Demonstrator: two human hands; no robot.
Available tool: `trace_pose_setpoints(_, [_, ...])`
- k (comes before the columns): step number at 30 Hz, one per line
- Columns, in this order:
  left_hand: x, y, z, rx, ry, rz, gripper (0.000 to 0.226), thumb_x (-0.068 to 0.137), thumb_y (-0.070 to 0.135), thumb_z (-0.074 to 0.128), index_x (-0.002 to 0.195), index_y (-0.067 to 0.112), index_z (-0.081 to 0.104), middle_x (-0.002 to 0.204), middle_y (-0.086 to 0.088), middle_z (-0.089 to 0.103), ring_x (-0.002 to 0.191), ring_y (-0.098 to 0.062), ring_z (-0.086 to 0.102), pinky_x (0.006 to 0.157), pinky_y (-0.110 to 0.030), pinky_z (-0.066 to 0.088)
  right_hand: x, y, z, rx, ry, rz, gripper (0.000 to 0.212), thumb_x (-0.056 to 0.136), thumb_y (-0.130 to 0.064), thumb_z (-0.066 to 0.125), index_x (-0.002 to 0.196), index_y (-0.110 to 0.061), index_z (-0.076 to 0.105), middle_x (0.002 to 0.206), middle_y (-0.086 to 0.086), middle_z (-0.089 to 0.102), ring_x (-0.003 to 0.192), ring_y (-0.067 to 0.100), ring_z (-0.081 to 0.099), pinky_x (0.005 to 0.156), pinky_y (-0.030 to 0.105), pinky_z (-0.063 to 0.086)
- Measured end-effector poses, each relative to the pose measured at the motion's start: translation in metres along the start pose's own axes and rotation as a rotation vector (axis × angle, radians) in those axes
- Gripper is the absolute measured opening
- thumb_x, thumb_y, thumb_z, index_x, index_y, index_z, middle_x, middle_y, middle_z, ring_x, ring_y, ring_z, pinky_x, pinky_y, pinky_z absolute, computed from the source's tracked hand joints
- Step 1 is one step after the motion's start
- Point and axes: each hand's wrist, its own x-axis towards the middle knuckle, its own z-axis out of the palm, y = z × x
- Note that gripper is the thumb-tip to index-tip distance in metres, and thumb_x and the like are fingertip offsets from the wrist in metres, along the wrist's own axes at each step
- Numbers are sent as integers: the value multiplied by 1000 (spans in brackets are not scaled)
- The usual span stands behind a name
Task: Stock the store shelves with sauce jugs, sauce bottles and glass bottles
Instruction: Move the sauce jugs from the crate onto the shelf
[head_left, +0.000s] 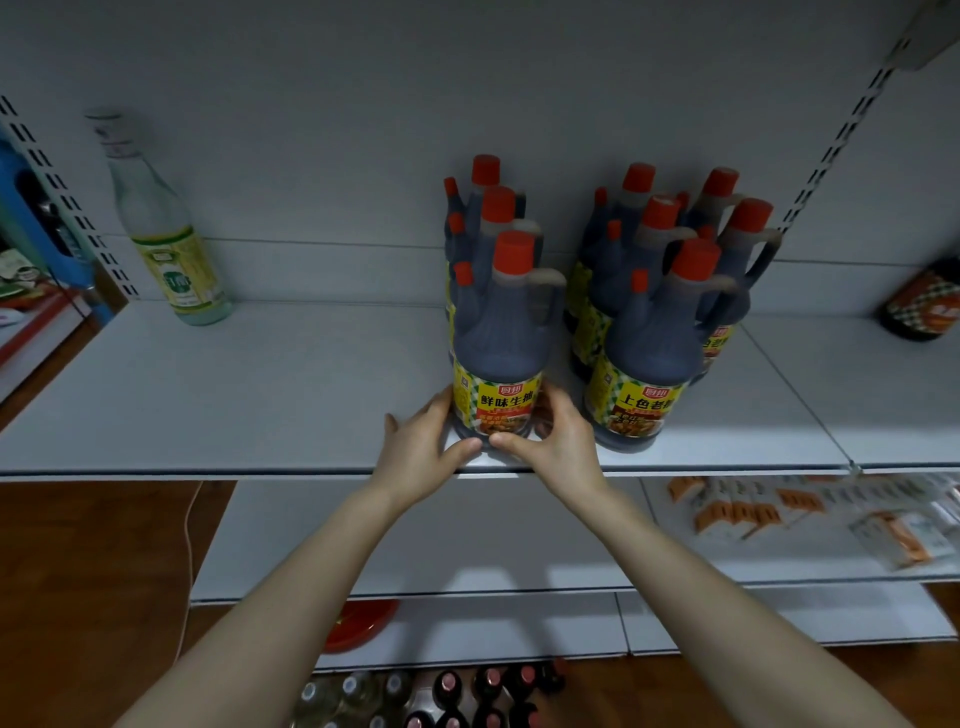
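Observation:
A dark sauce jug (501, 343) with a red cap and yellow label stands at the front of the white shelf (208, 395), first in a row of three. My left hand (423, 441) and my right hand (553, 441) cup its base from either side, fingers curled round it, thumbs nearly meeting in front. To the right stand several more jugs (660, 332) of the same kind. A clear glass bottle (166, 234) with a yellow-green label stands far back at the left.
A dark bottle (924, 306) lies at the right edge of the shelf. Orange and white packets (779, 514) lie on the lower shelf. Bottles (447, 696) stand on the floor below, beside a red round lid (358, 623). Slotted uprights flank the shelf.

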Motion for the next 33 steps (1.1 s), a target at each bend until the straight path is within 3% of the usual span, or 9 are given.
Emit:
trace_pose_setpoints(10, [1, -4, 5, 31, 6, 30, 72, 73, 60, 35, 135, 24, 34, 132, 3, 52, 123, -23, 46, 107, -59, 20, 2, 4, -1, -24, -47, -20, 78, 64, -27, 82, 130, -16, 42, 121, 2, 58, 108, 12, 56, 90, 29, 50])
trace_pose_setpoints(12, [-2, -5, 5, 163, 30, 33, 71, 74, 62, 33, 132, 21, 35, 131, 1, 51, 126, -23, 41, 103, -55, 23, 3, 4, -3, -22, -90, -11, 77, 66, -28, 81, 131, -16, 40, 124, 1, 56, 111, 12, 54, 91, 26, 48])
trace_pose_setpoints(14, [-8, -8, 4, 391, 14, -8, 88, 69, 71, 19, 137, 16, 29, 142, -5, 39, 136, -23, 28, 104, -55, 22, 4, 3, -5, -39, -136, -12, 77, 69, -30, 79, 133, -16, 38, 128, 1, 54, 115, 12, 52, 91, 23, 44])
trace_pose_setpoints(16, [-16, -13, 3, 543, -55, -96, 106, 59, 77, 2, 144, 16, 17, 154, -9, 17, 144, -24, 9, 109, -57, 13, 2, 5, -11, -126, -160, -26, 79, 71, -38, 75, 136, -15, 36, 134, 2, 51, 122, 15, 48, 94, 24, 42])
trace_pose_setpoints(18, [-21, -18, 3, 579, -99, -157, 111, 55, 79, -6, 146, 18, 11, 157, -8, 5, 145, -26, -1, 111, -58, 5, -3, 8, -20, -319, -191, -32, 81, 77, -45, 68, 140, -10, 32, 142, 7, 43, 131, 21, 40, 101, 29, 35])
trace_pose_setpoints(23, [-23, -22, 6, 606, -99, -141, 123, 48, 87, -21, 146, 19, 12, 157, -8, 4, 145, -27, -1, 111, -56, 6, -25, 24, -34, -684, -328, -160, 82, 77, -63, 46, 136, -6, 39, 146, 12, 37, 137, 26, 32, 109, 31, 27])
trace_pose_setpoints(25, [-24, -23, 6, 610, -75, -131, 124, 48, 85, -25, 146, 19, 13, 157, -8, 6, 145, -27, 1, 112, -54, 8, -28, 33, -31, -778, -322, -196, 77, 77, -55, 49, 134, -4, 43, 144, 15, 39, 136, 30, 33, 111, 37, 27])
trace_pose_setpoints(28, [-26, -23, 7, 606, -58, -126, 117, 55, 85, -16, 145, 18, 16, 156, -9, 9, 144, -27, 4, 111, -54, 10, -29, 43, -25, -842, -268, -231, 68, 74, -48, 58, 122, -1, 54, 131, 19, 54, 122, 35, 51, 101, 44, 40])
trace_pose_setpoints(33, [-26, -21, 9, 624, -37, -132, 106, 62, 80, -5, 145, 19, 18, 156, -9, 11, 144, -27, 4, 112, -52, 10, -27, 47, -22, -903, -195, -320, 64, 67, -41, 74, 115, -2, 59, 122, 18, 60, 112, 33, 59, 92, 44, 47])
